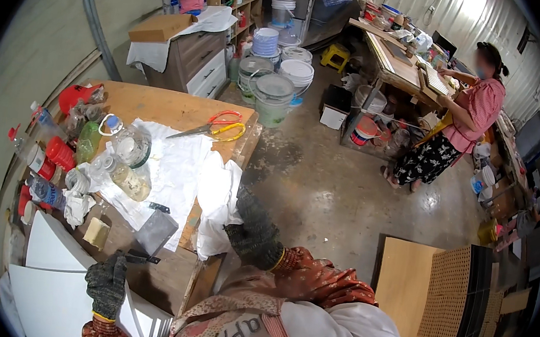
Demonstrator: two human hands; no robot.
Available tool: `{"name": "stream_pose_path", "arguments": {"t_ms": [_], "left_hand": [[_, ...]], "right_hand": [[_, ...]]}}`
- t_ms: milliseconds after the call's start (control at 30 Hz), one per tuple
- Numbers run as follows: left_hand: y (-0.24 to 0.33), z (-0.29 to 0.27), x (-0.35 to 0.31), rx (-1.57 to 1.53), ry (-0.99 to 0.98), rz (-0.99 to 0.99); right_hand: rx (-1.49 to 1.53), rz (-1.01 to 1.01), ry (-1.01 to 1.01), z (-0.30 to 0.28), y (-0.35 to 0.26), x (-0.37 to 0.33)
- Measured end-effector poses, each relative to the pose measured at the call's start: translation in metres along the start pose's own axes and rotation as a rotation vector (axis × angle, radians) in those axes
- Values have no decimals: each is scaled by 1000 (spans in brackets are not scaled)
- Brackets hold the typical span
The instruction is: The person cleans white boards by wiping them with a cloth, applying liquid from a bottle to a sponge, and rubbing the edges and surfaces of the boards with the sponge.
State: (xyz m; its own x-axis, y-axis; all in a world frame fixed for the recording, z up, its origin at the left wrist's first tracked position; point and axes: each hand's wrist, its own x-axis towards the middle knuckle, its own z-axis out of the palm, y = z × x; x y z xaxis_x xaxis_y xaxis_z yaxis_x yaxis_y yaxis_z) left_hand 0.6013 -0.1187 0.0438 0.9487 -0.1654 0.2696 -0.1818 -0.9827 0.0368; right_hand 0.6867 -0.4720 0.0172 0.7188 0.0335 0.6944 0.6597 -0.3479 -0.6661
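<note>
My left hand, in a dark knitted glove, is at the lower left beside stacked white panels. Its fingers are closed at one end of a thin black piece, whose kind I cannot make out. A flat grey plate lies just beyond it, near a pale yellowish block. My right hand, gloved the same way, is closed on a crumpled white cloth that hangs over the table's right edge. Part of the fingers is hidden by the cloth.
On the wooden table lie scissors with red and yellow handles, a white sheet, a jar and several bottles. Buckets stand beyond. A person works at another bench. Boards with woven panels lean at right.
</note>
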Motion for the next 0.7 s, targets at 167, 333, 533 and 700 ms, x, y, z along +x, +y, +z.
{"name": "stream_pose_path", "arguments": {"t_ms": [167,333,533,700], "left_hand": [[-13,1,-9,280,-59,236],[-16,3,-11,214,-85,216],[-16,3,-3,94,-96,174],[-24,9,-13,221,2,266]], "right_hand": [[54,31,-5,9,2,-2],[520,485,-106,5,3,6],[591,686,-191,11,33,-29],[368,834,-347,10,18,-37]]}}
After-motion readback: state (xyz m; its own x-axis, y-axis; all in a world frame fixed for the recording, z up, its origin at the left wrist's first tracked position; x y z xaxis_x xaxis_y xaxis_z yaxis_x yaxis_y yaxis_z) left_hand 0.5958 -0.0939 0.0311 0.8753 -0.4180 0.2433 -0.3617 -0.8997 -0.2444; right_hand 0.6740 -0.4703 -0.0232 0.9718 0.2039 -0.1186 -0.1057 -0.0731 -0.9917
